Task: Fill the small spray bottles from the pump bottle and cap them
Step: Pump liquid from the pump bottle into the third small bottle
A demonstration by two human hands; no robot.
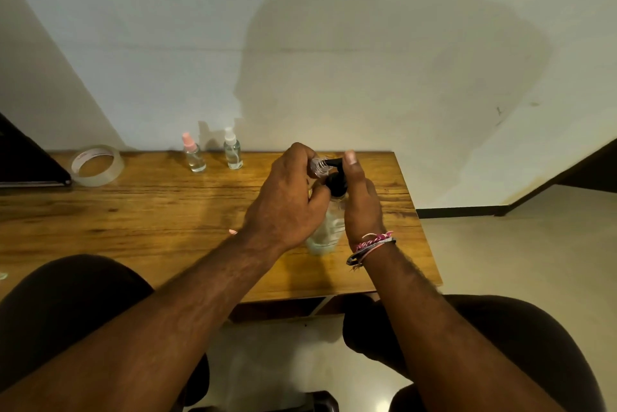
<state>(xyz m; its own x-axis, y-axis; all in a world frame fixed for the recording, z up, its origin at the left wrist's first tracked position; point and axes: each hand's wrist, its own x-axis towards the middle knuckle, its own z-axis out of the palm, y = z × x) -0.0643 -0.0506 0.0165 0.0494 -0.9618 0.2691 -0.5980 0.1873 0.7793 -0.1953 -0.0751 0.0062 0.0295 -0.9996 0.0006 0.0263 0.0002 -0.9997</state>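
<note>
A: Pump bottle (329, 228) — where is it?
B: Upright on the wooden surface (150, 211), toward its right end, clear with a black pump head (335, 183) whose spout points at the far wall.
A: Who has it?
B: The right hand (362, 208) is curled round its neck and shoulder, one fingertip on top of the spout. A pink and grey wristband (370, 244) sits at that wrist.
A: And the left hand (287, 198)?
B: Its fingers (300, 153) pinch a small clear bottle (317, 168), uncapped, its threaded neck right against the spout tip.
A: Anything else on the surface?
B: A roll of clear tape (96, 169) at far left, beside a dark flat object (26, 158). Near the wall stand two capped spray bottles side by side, the pink-topped (193, 153) left of the white-topped (232, 148). A tiny pink speck (232, 231) lies by the left wrist; I can't tell what it is.
</note>
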